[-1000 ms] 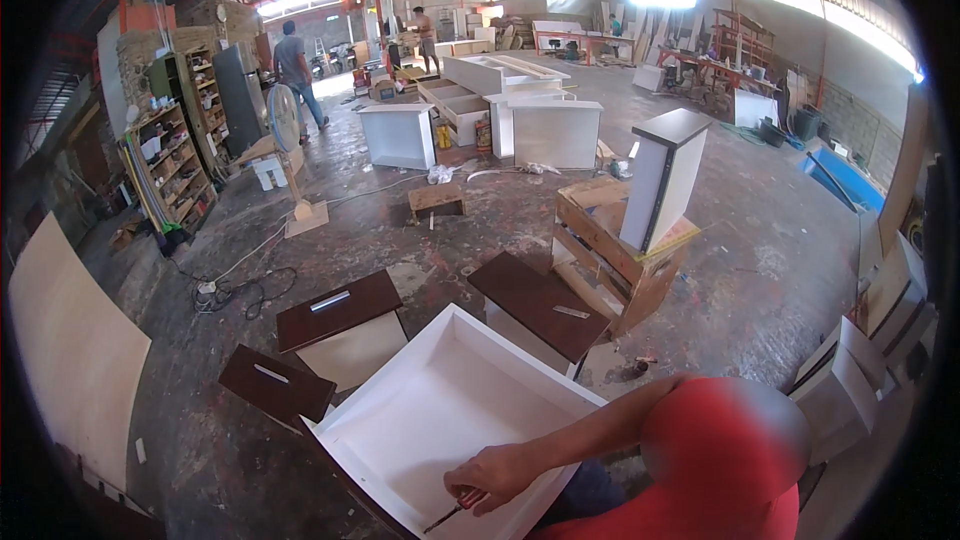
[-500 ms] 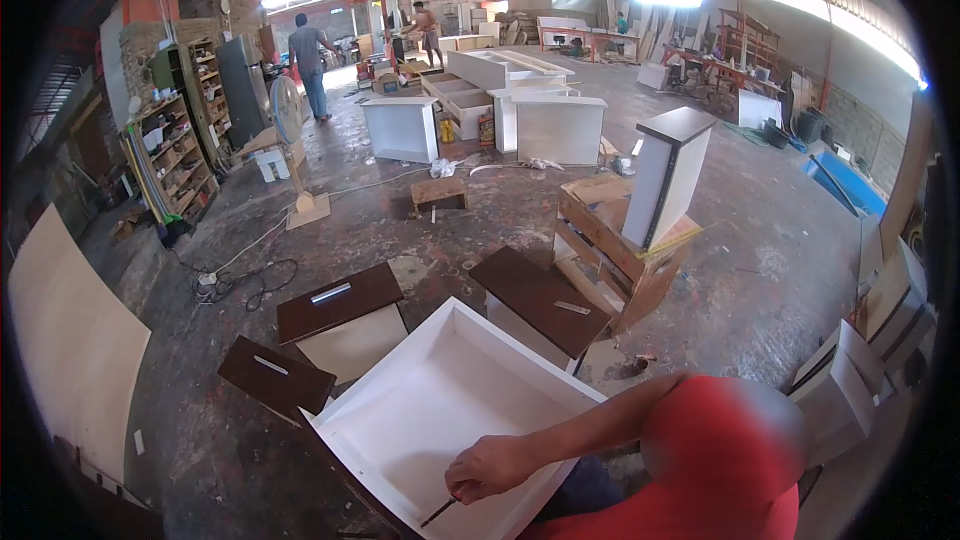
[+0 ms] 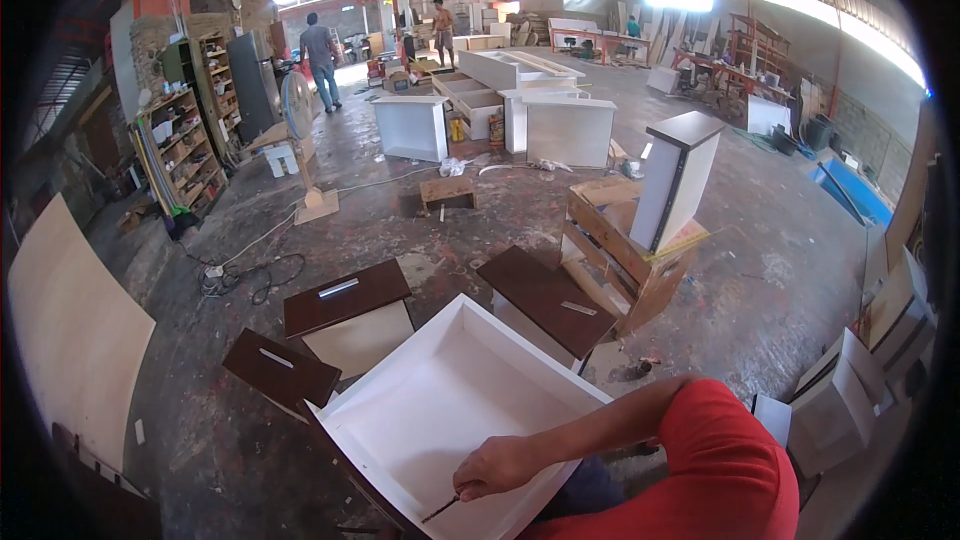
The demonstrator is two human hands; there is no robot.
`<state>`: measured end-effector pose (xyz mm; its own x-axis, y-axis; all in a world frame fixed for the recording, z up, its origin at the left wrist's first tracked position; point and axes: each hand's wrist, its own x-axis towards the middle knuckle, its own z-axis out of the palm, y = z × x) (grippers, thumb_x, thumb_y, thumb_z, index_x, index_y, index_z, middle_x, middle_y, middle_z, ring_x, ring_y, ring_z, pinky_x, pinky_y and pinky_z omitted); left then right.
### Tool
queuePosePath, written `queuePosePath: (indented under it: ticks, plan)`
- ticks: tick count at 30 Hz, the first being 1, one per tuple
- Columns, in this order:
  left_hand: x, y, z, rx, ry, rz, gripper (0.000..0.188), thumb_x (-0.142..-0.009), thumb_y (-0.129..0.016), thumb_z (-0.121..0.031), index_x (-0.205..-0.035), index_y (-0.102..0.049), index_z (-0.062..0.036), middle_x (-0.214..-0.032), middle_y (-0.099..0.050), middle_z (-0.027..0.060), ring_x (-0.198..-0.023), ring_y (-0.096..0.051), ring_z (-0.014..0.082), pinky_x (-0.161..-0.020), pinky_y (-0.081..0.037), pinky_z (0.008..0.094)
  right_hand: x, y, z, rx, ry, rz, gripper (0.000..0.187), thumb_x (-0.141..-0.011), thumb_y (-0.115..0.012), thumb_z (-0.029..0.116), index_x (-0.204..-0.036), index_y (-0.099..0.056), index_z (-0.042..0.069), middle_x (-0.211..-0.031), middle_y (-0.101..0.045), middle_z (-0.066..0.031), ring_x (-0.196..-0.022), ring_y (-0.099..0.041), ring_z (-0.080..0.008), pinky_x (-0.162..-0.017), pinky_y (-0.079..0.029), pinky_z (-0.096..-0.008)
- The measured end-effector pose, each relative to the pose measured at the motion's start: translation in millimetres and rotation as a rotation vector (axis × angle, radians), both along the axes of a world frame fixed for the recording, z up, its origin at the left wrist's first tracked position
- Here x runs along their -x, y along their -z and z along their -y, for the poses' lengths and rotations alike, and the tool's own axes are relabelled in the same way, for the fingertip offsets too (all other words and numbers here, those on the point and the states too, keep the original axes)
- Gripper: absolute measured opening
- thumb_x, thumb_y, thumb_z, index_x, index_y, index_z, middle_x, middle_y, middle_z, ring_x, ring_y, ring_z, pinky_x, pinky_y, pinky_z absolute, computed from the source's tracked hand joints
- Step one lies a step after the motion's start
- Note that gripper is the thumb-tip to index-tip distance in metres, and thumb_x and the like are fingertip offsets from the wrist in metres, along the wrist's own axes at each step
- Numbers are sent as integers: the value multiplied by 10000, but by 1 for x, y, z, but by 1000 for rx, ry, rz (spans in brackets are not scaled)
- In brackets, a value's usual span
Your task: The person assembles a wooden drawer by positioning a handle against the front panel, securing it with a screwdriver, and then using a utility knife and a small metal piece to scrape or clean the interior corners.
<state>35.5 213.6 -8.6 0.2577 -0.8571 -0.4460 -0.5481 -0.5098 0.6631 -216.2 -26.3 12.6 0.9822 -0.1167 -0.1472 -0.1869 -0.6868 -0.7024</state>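
Observation:
A white drawer box (image 3: 445,395) with a dark brown front lies tilted close in front of me. Over its near corner my right hand (image 3: 498,467) is closed around a thin screwdriver (image 3: 440,510), whose handle is mostly hidden in the fist. The dark shaft slants down to the left, its end at the drawer's wall beside the brown front. I cannot tell whether the tip touches the wood. My left hand does not show. Beyond the box stand drawers with dark brown fronts (image 3: 348,297), (image 3: 280,364) and another brown drawer front (image 3: 545,300), each with a metallic handle on it.
A wooden crate (image 3: 625,270) bears an upright white drawer (image 3: 675,180). A small wooden stool (image 3: 448,192), a fan (image 3: 298,110) and loose cable (image 3: 250,275) are on the floor. A curved pale board (image 3: 75,330) leans at left; more drawers (image 3: 835,395) stand at right. Two people are far back.
The whole view has shifted slightly, so things sit a little lower and further right. My right hand still grips the screwdriver at the same corner. A person at the back has taken a step.

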Motion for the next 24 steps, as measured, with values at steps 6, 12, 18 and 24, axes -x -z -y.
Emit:
queuePosePath:
  ticks: [6,12,18,24]
  plan:
    - [1,-4,-2,-12,-18,-48,642,-1050,-460,-420,-1571,-458,-46,-1586,-490,240,-1454,-446,461,-1187,-371,512,-3,-32,0,5,2,-45,317,-1061,-627,401,-1156,-655,100,-1072,-720,-99,-1040,-689,-351,-876,-548,-468]
    - [-1,-2,-1,-39,50,-11,623,-1049,-457,-375,-1563,-459,-24,-1581,-484,261,-1450,-450,463,-1186,-374,512,-4,-12,-2,35,10,-84,301,-1024,-686,372,-1127,-625,96,-1094,-701,-89,-1011,-692,-347,-864,-546,-464]
    - [4,-18,2,-58,8,-47,589,-1039,-456,-331,-1518,-498,11,-1523,-534,279,-1401,-498,470,-1163,-404,510,-1,-24,2,-6,-26,47,326,-1067,-614,414,-1188,-648,113,-1091,-723,-95,-1016,-695,-346,-880,-547,-478]
    - [-4,-2,-2,-22,19,-141,572,-1042,-454,-310,-1493,-509,37,-1473,-573,286,-1340,-541,476,-1124,-437,497,-8,-35,-4,-35,64,-176,284,-1036,-664,360,-1179,-644,116,-1129,-699,-84,-1017,-700,-334,-873,-551,-458]
